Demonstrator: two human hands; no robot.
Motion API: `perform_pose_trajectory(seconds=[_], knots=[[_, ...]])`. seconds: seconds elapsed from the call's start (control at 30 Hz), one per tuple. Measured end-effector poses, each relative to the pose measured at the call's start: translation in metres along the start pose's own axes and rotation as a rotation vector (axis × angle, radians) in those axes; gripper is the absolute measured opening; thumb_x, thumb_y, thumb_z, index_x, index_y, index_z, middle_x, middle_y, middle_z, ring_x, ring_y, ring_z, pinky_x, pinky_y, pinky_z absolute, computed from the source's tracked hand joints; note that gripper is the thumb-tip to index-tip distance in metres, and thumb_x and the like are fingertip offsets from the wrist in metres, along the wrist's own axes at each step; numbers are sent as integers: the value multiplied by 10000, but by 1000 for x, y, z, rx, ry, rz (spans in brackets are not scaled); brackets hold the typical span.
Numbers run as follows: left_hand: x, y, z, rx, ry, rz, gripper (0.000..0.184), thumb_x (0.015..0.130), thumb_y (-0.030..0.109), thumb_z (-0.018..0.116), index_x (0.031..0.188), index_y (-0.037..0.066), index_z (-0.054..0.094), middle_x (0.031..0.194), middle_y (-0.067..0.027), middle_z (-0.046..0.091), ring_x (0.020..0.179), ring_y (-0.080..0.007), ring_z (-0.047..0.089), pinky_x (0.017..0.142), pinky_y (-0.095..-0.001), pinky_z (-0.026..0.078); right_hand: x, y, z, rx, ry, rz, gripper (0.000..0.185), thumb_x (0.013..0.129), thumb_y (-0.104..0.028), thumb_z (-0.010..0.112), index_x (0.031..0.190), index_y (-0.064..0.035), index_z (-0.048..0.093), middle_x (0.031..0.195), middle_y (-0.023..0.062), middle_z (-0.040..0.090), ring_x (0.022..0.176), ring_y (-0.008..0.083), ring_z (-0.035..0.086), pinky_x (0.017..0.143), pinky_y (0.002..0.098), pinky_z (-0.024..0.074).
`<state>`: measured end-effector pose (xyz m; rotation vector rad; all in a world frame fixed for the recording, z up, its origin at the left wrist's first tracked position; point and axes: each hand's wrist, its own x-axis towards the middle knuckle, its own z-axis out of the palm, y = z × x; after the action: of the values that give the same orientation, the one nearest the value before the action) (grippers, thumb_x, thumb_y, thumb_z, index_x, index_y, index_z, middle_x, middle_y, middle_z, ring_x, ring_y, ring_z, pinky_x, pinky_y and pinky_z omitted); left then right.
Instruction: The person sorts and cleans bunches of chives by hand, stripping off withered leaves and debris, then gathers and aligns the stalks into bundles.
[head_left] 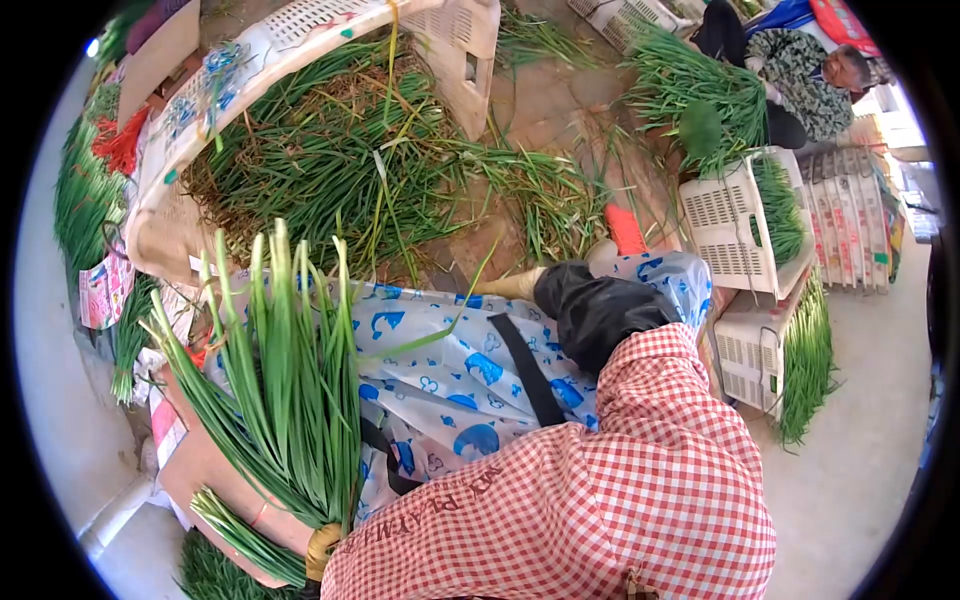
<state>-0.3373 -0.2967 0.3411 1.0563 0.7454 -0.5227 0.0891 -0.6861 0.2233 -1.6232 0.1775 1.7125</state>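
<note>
At the lower left my left hand [322,548], in a yellowish glove, is closed around the leafy end of a large bunch of garlic chives [295,400]. The pale cut ends of the bunch fan upward over my lap. My right hand [512,285], in a pale glove with a dark sleeve cover, reaches across the plastic apron [480,370], near a single loose chive leaf [440,338]. Its fingers are too small and blurred to make out. A smaller bunch of chives [245,535] lies on a cardboard sheet [195,465] beside the left hand.
A white plastic crate [455,60] surrounds a heap of loose leaves and trimmings [330,150]. More trimmings litter the floor. At right stand crates [725,215] of chives and a stack of crates [845,215]. Another person [800,85] sits at the upper right by a chive pile [690,95].
</note>
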Motion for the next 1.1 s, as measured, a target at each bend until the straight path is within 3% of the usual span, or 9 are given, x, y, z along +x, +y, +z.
perform_pose_trajectory(seconds=[0.13, 0.23, 0.37, 0.47, 0.63, 0.87, 0.93, 1.03, 1.1], knots=[[22, 25, 16, -14, -31, -20, 141, 871, 89, 533, 927, 21, 644, 871, -71, 658, 821, -187, 625, 753, -307, 487, 43, -40, -81, -1049, -50, -719, 401, 904, -359, 540, 1158, -68, 645, 1100, 9, 686, 968, 145, 606, 882, 347, 464], [29, 49, 30, -5, -47, -34, 137, 871, 89, 533, 914, 22, 644, 860, -71, 656, 811, -187, 624, 742, -306, 487, -36, -136, -91, -913, 797, -332, 431, 797, -401, 618, 1038, -51, 692, 1039, 156, 684, 960, 296, 651, 839, 405, 494], [39, 67, 48, 14, -105, -44, 132, 870, 91, 532, 897, 22, 643, 845, -70, 653, 798, -187, 624, 727, -305, 488, -227, -230, -141, -915, 1591, -577, 351, 836, -397, 558, 862, -78, 702, 855, 179, 678, 840, 357, 645, 789, 447, 496], [45, 82, 60, 33, -120, -58, 130, 870, 91, 532, 884, 23, 642, 834, -69, 651, 788, -187, 624, 716, -304, 488, -307, -274, -178, -1004, 1845, -752, 333, 839, -415, 566, 845, -108, 697, 836, 161, 681, 830, 349, 652, 740, 454, 498], [42, 100, 64, 55, -102, -80, 129, 870, 93, 531, 863, 24, 640, 815, -68, 647, 772, -187, 624, 698, -302, 489, -270, -297, -187, -985, 1836, -745, 323, 843, -411, 552, 869, -123, 696, 855, 121, 692, 818, 323, 662, 736, 456, 503], [-29, 79, 39, 124, -26, -109, 134, 869, 95, 530, 833, 25, 638, 789, -66, 642, 749, -188, 623, 672, -299, 490, -97, -178, -149, -1050, 1478, -333, 373, 822, -434, 558, 944, -122, 720, 949, 159, 691, 930, 346, 645, 793, 440, 501], [-81, 81, 53, 737, 130, 329, 91, 839, 95, 579, 779, 31, 604, 728, -56, 602, 691, -171, 598, 581, -286, 451, -63, -137, -135, -1079, 1261, -457, 391, 805, -451, 572, 936, -112, 718, 957, 169, 687, 945, 346, 639, 796, 430, 494], [-140, 188, 111, 713, 468, 346, 125, 826, 123, 643, 908, 32, 667, 813, -56, 651, 740, -164, 615, 633, -307, 492, -58, -107, -98, -876, 977, -557, 416, 807, -453, 566, 953, -86, 697, 947, 180, 678, 950, 347, 629, 796, 441, 482], [-161, 237, 74, 1106, 269, 495, 161, 826, 133, 673, 944, 22, 682, 839, -80, 674, 790, -185, 633, 673, -321, 511, -81, -120, -65, -935, 958, -690, 434, 803, -461, 575, 956, -67, 676, 938, 170, 677, 928, 349, 628, 798, 451, 475]])
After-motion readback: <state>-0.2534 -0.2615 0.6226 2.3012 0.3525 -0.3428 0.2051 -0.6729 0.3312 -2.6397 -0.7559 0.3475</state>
